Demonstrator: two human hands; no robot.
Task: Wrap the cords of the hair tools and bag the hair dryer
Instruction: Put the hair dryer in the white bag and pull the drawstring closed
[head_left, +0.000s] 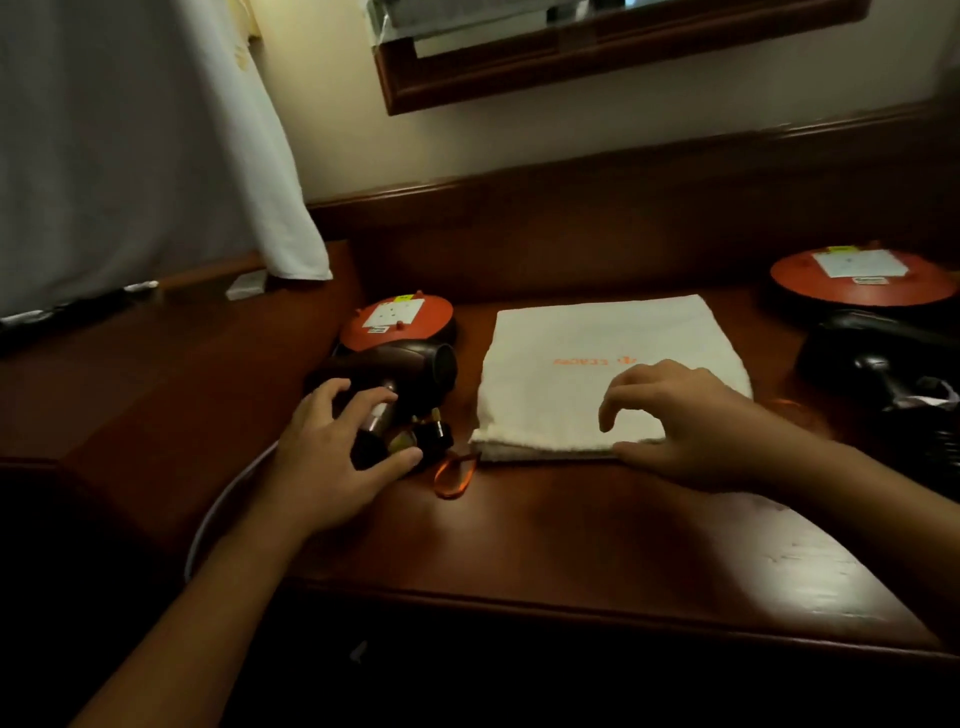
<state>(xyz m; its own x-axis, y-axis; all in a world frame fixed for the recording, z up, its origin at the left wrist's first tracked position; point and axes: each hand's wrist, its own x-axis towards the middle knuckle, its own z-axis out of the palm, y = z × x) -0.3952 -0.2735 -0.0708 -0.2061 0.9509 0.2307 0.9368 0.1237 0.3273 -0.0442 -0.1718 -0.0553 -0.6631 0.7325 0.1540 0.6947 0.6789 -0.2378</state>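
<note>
A dark brown hair dryer (410, 366) lies on the wooden desk (545, 525), nozzle pointing right, with its plug (434, 434) beside the handle. My left hand (332, 452) curls around the dryer's handle, thumb under its end. A white cloth drawstring bag (597, 358) with orange lettering lies flat in the middle of the desk, and its orange drawstring loop (457, 475) trails off the near left corner. My right hand (675, 415) hovers over the bag's near edge, fingers loosely curled, thumb touching the hem. A second dark hair tool (883, 358) lies at the right.
Two round orange discs with white labels stand on the desk, one (397, 319) behind the dryer and one (862, 275) at the far right. A pale cord (218, 509) hangs off the desk's left edge. A white garment (156, 156) hangs at the left, and a framed mirror (571, 57) is on the wall.
</note>
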